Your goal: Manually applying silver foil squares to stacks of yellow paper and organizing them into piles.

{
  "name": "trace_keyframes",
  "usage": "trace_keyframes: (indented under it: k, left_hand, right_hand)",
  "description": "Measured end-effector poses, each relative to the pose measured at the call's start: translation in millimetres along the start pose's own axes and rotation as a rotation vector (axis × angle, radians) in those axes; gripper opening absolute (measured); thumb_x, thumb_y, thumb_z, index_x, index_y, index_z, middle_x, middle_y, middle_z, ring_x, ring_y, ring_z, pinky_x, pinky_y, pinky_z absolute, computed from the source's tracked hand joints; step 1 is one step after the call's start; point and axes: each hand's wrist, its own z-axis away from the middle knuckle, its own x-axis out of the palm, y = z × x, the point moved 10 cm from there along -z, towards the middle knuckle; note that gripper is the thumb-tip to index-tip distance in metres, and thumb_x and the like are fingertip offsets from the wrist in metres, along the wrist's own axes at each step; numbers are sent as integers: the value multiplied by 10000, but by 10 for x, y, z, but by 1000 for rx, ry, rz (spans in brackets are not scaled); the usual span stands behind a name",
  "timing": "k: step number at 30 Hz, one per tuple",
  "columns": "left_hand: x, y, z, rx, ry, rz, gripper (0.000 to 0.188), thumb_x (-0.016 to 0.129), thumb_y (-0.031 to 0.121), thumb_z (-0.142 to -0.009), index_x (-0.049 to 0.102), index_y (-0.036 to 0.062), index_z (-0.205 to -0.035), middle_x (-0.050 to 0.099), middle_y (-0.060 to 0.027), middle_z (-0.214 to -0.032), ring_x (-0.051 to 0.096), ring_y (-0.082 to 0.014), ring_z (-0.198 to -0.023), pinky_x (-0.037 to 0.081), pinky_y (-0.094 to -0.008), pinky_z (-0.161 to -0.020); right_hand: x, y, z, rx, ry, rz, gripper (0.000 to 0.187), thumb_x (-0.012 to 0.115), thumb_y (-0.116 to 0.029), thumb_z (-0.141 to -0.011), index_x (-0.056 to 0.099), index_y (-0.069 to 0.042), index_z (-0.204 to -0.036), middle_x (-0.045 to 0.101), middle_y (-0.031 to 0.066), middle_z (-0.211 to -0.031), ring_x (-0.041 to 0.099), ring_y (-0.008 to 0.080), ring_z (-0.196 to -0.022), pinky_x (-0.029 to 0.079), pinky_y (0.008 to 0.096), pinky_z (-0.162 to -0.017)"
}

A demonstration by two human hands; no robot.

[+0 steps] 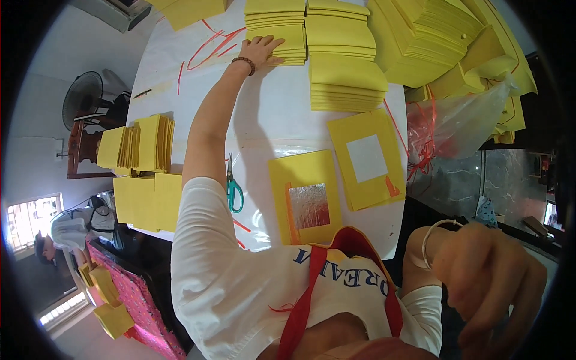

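My left hand reaches far across the white-topped table. Its fingers are spread and rest on a stack of yellow paper; a dark beaded bracelet circles the wrist. My right hand is raised close to the camera at the lower right, off the table, with fingers bent; its fingertips are hidden, as is anything in them. Nearer me lie a yellow sheet with a shiny silver foil square and a yellow sheet with a white square. Teal-handled scissors lie beside my left upper arm.
More yellow stacks stand to the right of my left hand, with a large pile beyond. Upright yellow bundles line the left edge. Red strings lie on the tabletop. A clear plastic bag hangs at right. Another person sits at left.
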Motion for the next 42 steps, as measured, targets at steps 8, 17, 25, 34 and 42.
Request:
trace_keyframes:
  k: [8, 17, 25, 34, 42]
  left_hand:
    - [-396, 98, 8, 11, 87, -80, 776, 661, 446, -718, 237, 333, -1358, 319, -39, -1387, 348, -252, -1229, 287, -489, -955]
    - [-747, 137, 1500, -208, 341, 689, 478, 608, 272, -796, 475, 197, -1248, 490, -108, -1235, 516, -274, -1045, 427, -399, -853]
    - [169, 1289, 3621, -773, 134, 1697, 421, 499, 7, -836, 446, 34, -1253, 536, -94, -1142, 546, -150, -961, 440, -242, -836]
    - [-226, 1716, 4002, -671, 282, 1156, 352, 529, 9, -796, 536, 24, -1147, 565, -159, -1083, 547, -242, -969, 436, -301, -847]
    - [-694, 2611, 4117, 132, 158, 535, 376, 671, 170, -720, 576, 39, -1060, 545, -122, -1034, 501, -284, -982, 425, -365, -840]
  right_hand:
    - [227, -282, 467, -39, -429, -51, 178, 559, -355, -858, 631, -202, -911, 589, -25, -955, 559, 149, -745, 377, 308, -665]
    - [-638, 1621, 2607, 955, 55, 930, 279, 603, -143, -769, 580, -63, -1035, 569, 92, -1026, 527, 234, -939, 410, 320, -775]
    - [-835, 1681, 3324, 985, 230, 1053, 317, 580, -160, -801, 555, -43, -1095, 441, 199, -1247, 430, 347, -1139, 363, 381, -939]
    - [-368, 1596, 3091, 666, -123, 1358, 268, 583, -157, -778, 591, -82, -1036, 547, 106, -1126, 491, 296, -1023, 376, 386, -891]
    - [-248, 1793, 3314, 641, -322, 1232, 127, 601, -135, -754, 620, -83, -868, 611, 19, -932, 530, 229, -914, 407, 349, -815]
